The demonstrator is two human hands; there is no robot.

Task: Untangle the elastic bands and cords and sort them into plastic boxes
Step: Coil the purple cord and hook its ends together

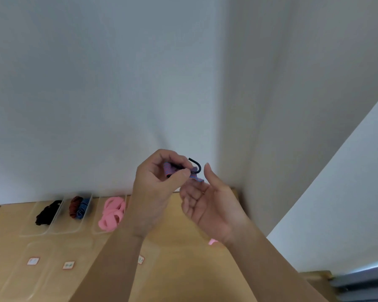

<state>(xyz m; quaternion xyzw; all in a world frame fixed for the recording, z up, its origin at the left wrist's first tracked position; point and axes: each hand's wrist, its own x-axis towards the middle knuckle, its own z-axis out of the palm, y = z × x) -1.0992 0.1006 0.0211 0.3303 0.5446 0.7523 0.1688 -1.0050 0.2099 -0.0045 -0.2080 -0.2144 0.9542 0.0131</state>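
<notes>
The left hand [155,182] and right hand [207,205] are bare; both forearms are bare, sleeveless to the frame's edge.

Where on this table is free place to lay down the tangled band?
Bare table shows right of the pink bands, under the left hand and right hand. Crowded: three boxes along the back left, clear lids before them.

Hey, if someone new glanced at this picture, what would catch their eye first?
First, the two hands held up mid-frame against the pale wall: the left hand pinches a tangled striped band and black cord, with the right hand open beside it. Next, the bright pink bands in a clear plastic box on the wooden table, lower left, beside the black bands.
</notes>
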